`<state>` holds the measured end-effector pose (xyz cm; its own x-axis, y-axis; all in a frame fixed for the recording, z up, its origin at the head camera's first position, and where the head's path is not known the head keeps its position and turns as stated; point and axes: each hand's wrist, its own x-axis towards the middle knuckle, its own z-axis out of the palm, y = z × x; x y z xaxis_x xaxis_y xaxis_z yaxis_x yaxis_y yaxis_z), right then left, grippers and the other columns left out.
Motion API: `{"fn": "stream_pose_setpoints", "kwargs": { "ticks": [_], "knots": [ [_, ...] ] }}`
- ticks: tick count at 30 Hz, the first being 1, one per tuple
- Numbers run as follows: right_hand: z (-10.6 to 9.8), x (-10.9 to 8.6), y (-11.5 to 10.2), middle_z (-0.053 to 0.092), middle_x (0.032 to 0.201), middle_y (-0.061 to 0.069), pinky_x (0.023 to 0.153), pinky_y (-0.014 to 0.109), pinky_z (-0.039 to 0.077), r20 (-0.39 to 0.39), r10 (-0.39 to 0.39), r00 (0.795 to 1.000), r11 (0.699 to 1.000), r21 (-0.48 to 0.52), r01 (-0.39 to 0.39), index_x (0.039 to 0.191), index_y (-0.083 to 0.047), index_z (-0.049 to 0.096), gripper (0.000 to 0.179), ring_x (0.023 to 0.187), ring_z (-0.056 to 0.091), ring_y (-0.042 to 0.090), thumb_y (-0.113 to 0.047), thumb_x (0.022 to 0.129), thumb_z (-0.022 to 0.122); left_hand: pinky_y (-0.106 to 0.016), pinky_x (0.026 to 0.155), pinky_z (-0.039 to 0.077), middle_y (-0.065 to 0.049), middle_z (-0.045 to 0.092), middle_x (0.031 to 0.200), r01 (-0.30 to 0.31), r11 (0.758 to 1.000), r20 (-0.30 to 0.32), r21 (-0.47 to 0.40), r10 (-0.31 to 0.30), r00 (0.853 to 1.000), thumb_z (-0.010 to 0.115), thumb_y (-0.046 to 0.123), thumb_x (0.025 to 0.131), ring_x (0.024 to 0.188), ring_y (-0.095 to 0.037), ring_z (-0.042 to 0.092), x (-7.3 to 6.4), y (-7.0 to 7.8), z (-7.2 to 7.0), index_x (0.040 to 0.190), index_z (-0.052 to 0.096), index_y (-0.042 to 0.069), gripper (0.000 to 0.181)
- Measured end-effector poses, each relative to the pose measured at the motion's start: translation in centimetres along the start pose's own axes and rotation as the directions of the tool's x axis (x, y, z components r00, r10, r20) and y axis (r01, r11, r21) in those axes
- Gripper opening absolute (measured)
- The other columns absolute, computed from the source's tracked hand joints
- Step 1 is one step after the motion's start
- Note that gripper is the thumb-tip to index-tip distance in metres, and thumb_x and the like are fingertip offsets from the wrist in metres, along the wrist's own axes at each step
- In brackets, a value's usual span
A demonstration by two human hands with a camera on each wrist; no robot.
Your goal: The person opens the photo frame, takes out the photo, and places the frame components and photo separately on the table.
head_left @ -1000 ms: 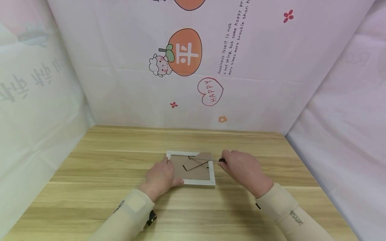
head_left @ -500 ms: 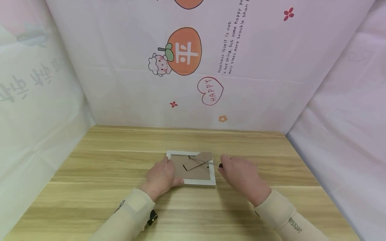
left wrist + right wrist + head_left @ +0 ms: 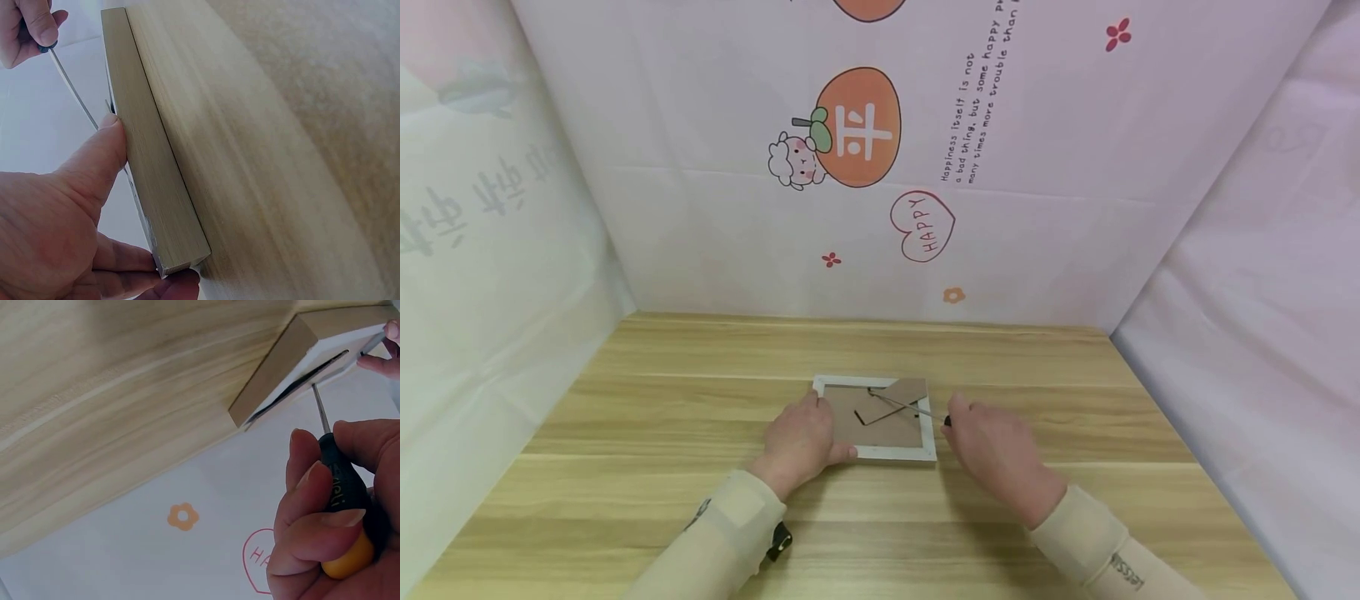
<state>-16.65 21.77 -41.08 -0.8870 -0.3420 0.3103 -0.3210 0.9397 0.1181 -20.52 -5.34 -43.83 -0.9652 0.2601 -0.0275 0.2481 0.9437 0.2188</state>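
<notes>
A picture frame [image 3: 895, 453] lies back side up on the table, its white border around a brown backing board [image 3: 842, 404]. A brown stand flap [image 3: 891, 403] slants across the far right part of the backing. My left hand [image 3: 797, 437] grips the frame's near left corner, thumb on the near edge and fingers at the left side [image 3: 50, 219]. In my right hand [image 3: 996, 450] is a screwdriver [image 3: 344, 481] with a dark green and yellow handle. Its thin shaft reaches over the frame's right edge, tip at a small dark tab [image 3: 871, 392] by the far border.
The wood-grain table [image 3: 700, 358] surrounds the frame. Behind it rises a white printed cloth [image 3: 737, 250], and white cloth walls [image 3: 1247, 333] stand on both sides. A black strap end [image 3: 780, 540] hangs by the left sleeve.
My right hand has come down toward me, so the screwdriver's shaft slants more across the frame. Its tip stays near the dark tab. The left hand and the frame have hardly moved.
</notes>
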Motion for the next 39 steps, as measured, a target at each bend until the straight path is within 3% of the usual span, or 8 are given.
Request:
{"fn": "stream_pose_setpoints", "kwargs": {
  "ticks": [7, 15, 20, 23, 25, 29, 35, 39],
  "knots": [
    [-0.1, 0.4, 0.6, 0.034, 0.056, -0.003, 0.036, 0.026, 0.027, 0.003, -0.042, 0.999, 0.999, -0.033, 0.042, 0.082, -0.009, 0.043, 0.038, 0.044, 0.032, 0.010, -0.027, 0.100, 0.071, -0.055, 0.094, 0.059, -0.029, 0.046, 0.156, 0.011, 1.000, 0.013, -0.006, -0.011, 1.000, 0.080, 0.061, 0.083, 0.126, -0.049, 0.061, -0.2, 0.1, -0.4, 0.139, 0.056, -0.013, 0.095],
    [-1.1, 2.4, 2.9, 0.049, 0.065, -0.006, 0.047, 0.026, 0.036, 0.227, 0.029, 0.973, 0.980, 0.186, -0.072, 0.090, -0.013, 0.057, 0.024, 0.054, 0.043, 0.009, -0.030, 0.104, 0.066, -0.054, 0.090, 0.061, -0.028, 0.047, 0.156, 0.018, 1.000, 0.019, 0.000, -0.018, 1.000, 0.080, 0.062, 0.083, 0.124, -0.047, 0.063, -0.1, 0.1, -0.3, 0.139, 0.057, -0.011, 0.095],
    [-1.1, 2.8, 3.3, 0.054, 0.067, -0.007, 0.049, 0.028, 0.038, 0.269, 0.056, 0.962, 0.981, 0.167, -0.104, 0.093, -0.014, 0.059, 0.023, 0.056, 0.047, 0.010, -0.032, 0.103, 0.067, -0.053, 0.090, 0.061, -0.027, 0.046, 0.157, 0.021, 1.000, 0.023, 0.007, -0.021, 1.000, 0.078, 0.064, 0.083, 0.126, -0.047, 0.061, 0.0, 0.1, -0.1, 0.141, 0.055, -0.011, 0.097],
    [-0.9, 2.3, 2.5, 0.049, 0.064, -0.004, 0.044, 0.026, 0.035, 0.220, 0.050, 0.974, 0.994, 0.082, -0.069, 0.088, -0.012, 0.054, 0.029, 0.053, 0.043, 0.010, -0.033, 0.102, 0.068, -0.052, 0.087, 0.062, -0.027, 0.046, 0.157, 0.026, 1.000, 0.023, 0.009, -0.026, 0.999, 0.079, 0.064, 0.082, 0.124, -0.046, 0.063, 0.0, 0.1, -0.1, 0.141, 0.055, -0.010, 0.097],
    [-0.5, 1.6, 1.9, 0.039, 0.059, -0.005, 0.040, 0.025, 0.027, 0.075, -0.014, 0.997, 1.000, 0.001, 0.014, 0.083, -0.011, 0.049, 0.036, 0.049, 0.034, 0.009, -0.033, 0.099, 0.072, -0.051, 0.084, 0.062, -0.027, 0.046, 0.157, 0.027, 1.000, 0.020, 0.013, -0.028, 0.999, 0.079, 0.065, 0.082, 0.123, -0.046, 0.064, 0.0, 0.0, 0.0, 0.141, 0.056, -0.010, 0.098],
    [0.3, 0.2, 0.7, 0.029, 0.058, -0.004, 0.036, 0.027, 0.023, -0.126, -0.073, 0.989, 0.993, -0.096, 0.061, 0.078, -0.009, 0.042, 0.044, 0.043, 0.027, 0.011, -0.029, 0.093, 0.078, -0.050, 0.082, 0.063, -0.027, 0.047, 0.157, 0.023, 0.999, 0.015, 0.023, -0.024, 1.000, 0.079, 0.065, 0.081, 0.120, -0.045, 0.065, 0.0, 0.0, -0.1, 0.139, 0.056, -0.010, 0.097],
    [0.4, -0.4, -0.6, 0.033, 0.060, -0.002, 0.036, 0.028, 0.027, -0.050, -0.035, 0.998, 0.998, -0.057, 0.032, 0.080, -0.010, 0.040, 0.044, 0.044, 0.032, 0.011, -0.029, 0.096, 0.076, -0.051, 0.086, 0.062, -0.028, 0.047, 0.156, 0.013, 1.000, 0.017, 0.027, -0.014, 1.000, 0.080, 0.063, 0.082, 0.120, -0.046, 0.064, 0.1, 0.0, -0.2, 0.138, 0.057, -0.011, 0.096],
    [0.4, -0.5, -1.1, 0.030, 0.058, -0.004, 0.036, 0.024, 0.024, -0.079, -0.059, 0.995, 0.995, -0.083, 0.053, 0.078, -0.012, 0.037, 0.047, 0.043, 0.028, 0.008, -0.029, 0.096, 0.076, -0.052, 0.089, 0.061, -0.028, 0.047, 0.156, 0.009, 1.000, 0.018, 0.026, -0.010, 1.000, 0.080, 0.062, 0.082, 0.121, -0.047, 0.064, 0.1, 0.0, -0.1, 0.137, 0.057, -0.011, 0.095]
  ]
}}
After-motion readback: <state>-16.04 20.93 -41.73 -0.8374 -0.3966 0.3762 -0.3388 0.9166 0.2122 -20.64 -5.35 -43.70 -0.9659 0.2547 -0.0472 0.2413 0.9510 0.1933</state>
